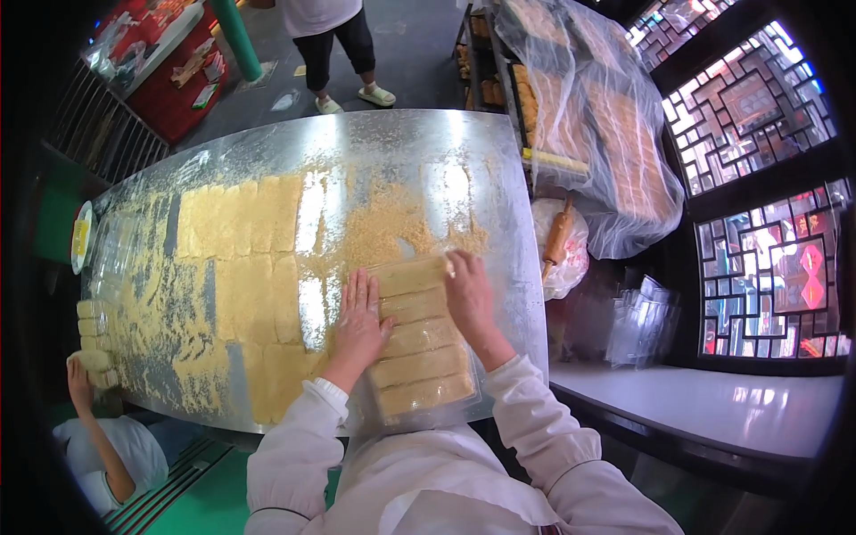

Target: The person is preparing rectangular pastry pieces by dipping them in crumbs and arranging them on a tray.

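In front of me on the metal table lies a clear plastic pack holding a row of several pale, crumb-coated flat pastry strips. My left hand lies flat along the pack's left edge, fingers stretched out and thumb over the plastic. At the far right corner, my right hand has its fingers bent and pinched together on the edge of the plastic. Left of the pack, flat crumb-coated pastry sheets lie in rows on the table. Loose yellow crumbs are heaped just beyond the pack.
A co-worker's hand touches packed pastries at the table's left end. Another person stands beyond the metal table. Right of it are a plastic-covered rack, a rolling pin on a white bag, and stacked clear trays.
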`<state>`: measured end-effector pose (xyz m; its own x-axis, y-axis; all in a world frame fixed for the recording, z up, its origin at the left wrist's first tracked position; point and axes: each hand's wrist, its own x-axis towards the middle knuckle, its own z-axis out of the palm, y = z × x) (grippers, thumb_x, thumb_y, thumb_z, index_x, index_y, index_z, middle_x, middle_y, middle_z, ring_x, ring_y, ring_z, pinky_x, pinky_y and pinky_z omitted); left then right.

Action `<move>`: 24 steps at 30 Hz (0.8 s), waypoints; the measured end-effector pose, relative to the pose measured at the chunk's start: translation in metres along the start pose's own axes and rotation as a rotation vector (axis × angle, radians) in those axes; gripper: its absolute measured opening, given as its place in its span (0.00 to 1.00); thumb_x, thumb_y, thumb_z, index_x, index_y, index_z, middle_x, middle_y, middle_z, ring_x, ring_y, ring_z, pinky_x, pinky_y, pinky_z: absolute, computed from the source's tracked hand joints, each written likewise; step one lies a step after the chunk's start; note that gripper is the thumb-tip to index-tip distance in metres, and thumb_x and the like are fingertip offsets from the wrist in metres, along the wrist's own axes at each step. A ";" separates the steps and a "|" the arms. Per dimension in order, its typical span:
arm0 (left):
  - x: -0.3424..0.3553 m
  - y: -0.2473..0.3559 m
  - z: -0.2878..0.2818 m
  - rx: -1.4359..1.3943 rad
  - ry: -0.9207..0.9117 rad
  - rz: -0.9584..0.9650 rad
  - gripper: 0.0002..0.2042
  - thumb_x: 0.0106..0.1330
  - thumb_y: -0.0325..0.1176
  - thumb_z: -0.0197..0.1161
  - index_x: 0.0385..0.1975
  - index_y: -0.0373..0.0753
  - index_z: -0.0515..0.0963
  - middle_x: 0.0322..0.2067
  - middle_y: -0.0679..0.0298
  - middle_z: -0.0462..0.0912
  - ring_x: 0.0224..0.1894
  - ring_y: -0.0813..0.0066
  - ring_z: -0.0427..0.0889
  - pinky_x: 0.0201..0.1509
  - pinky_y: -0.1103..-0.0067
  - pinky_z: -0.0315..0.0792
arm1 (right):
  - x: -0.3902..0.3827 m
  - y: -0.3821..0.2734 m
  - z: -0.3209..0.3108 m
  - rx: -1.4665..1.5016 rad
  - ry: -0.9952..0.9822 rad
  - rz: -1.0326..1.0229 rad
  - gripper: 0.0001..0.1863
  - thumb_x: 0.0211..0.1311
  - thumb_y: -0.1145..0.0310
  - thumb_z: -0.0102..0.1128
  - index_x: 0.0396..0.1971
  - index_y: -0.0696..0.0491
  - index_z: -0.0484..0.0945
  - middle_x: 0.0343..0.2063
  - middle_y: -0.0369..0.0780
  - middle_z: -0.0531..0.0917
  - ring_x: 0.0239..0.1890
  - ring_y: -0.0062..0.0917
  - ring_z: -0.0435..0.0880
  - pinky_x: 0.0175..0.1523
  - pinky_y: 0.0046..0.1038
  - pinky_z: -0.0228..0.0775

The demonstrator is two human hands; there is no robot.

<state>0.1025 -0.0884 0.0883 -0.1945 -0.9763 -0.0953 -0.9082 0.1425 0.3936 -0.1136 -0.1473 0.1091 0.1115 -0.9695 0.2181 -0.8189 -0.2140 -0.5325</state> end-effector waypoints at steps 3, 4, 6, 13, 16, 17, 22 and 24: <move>0.003 0.008 0.001 -0.076 0.007 0.004 0.40 0.63 0.38 0.64 0.71 0.27 0.51 0.74 0.43 0.45 0.77 0.50 0.40 0.80 0.63 0.37 | -0.016 -0.001 0.017 -0.011 -0.177 -0.232 0.41 0.56 0.67 0.65 0.69 0.59 0.59 0.70 0.51 0.60 0.74 0.44 0.55 0.76 0.43 0.47; 0.002 0.007 0.003 -0.050 -0.021 -0.056 0.41 0.62 0.35 0.65 0.71 0.27 0.50 0.74 0.43 0.45 0.77 0.49 0.40 0.80 0.63 0.37 | -0.024 0.002 0.040 -0.019 -0.215 -0.243 0.44 0.57 0.62 0.66 0.70 0.61 0.55 0.72 0.52 0.56 0.76 0.42 0.49 0.78 0.44 0.40; -0.008 -0.003 -0.003 -0.007 -0.013 -0.080 0.42 0.61 0.34 0.65 0.71 0.27 0.49 0.74 0.43 0.44 0.77 0.48 0.40 0.80 0.63 0.37 | -0.024 -0.013 0.051 -0.081 -0.331 -0.227 0.50 0.58 0.51 0.63 0.71 0.63 0.50 0.74 0.50 0.49 0.78 0.37 0.42 0.79 0.42 0.32; -0.008 -0.004 0.005 0.025 0.040 0.074 0.41 0.62 0.34 0.62 0.72 0.27 0.47 0.74 0.42 0.43 0.77 0.46 0.40 0.79 0.59 0.37 | -0.038 -0.038 0.036 0.009 -0.378 -0.331 0.49 0.61 0.48 0.58 0.73 0.61 0.48 0.75 0.46 0.48 0.78 0.34 0.39 0.80 0.42 0.29; -0.010 -0.008 0.004 0.047 0.041 0.080 0.41 0.62 0.34 0.62 0.71 0.27 0.48 0.74 0.41 0.43 0.77 0.46 0.40 0.79 0.59 0.37 | -0.039 -0.045 0.042 0.038 -0.444 -0.347 0.48 0.62 0.47 0.56 0.73 0.61 0.48 0.75 0.45 0.47 0.78 0.34 0.38 0.80 0.41 0.29; -0.013 -0.010 0.003 0.041 0.048 0.081 0.41 0.62 0.34 0.63 0.71 0.26 0.48 0.73 0.41 0.44 0.77 0.45 0.41 0.79 0.59 0.37 | -0.038 -0.048 0.041 0.024 -0.468 -0.345 0.48 0.62 0.47 0.56 0.73 0.61 0.48 0.75 0.45 0.46 0.78 0.34 0.38 0.79 0.41 0.29; -0.016 -0.006 -0.004 0.000 -0.035 -0.064 0.38 0.63 0.33 0.62 0.69 0.24 0.53 0.72 0.39 0.48 0.76 0.44 0.44 0.79 0.58 0.39 | -0.037 -0.045 0.043 0.075 -0.434 -0.300 0.46 0.65 0.45 0.51 0.72 0.62 0.50 0.74 0.48 0.50 0.78 0.36 0.43 0.79 0.41 0.31; -0.012 -0.012 0.010 0.035 0.069 0.016 0.35 0.64 0.35 0.61 0.67 0.23 0.57 0.71 0.38 0.52 0.75 0.44 0.46 0.79 0.59 0.41 | -0.030 -0.046 0.035 -0.090 -0.478 -0.347 0.44 0.67 0.47 0.51 0.71 0.63 0.52 0.73 0.50 0.53 0.77 0.38 0.46 0.79 0.42 0.34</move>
<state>0.1116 -0.0771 0.0759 -0.1841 -0.9826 -0.0254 -0.9179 0.1626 0.3619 -0.0593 -0.1122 0.0981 0.6050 -0.7954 -0.0361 -0.7316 -0.5374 -0.4195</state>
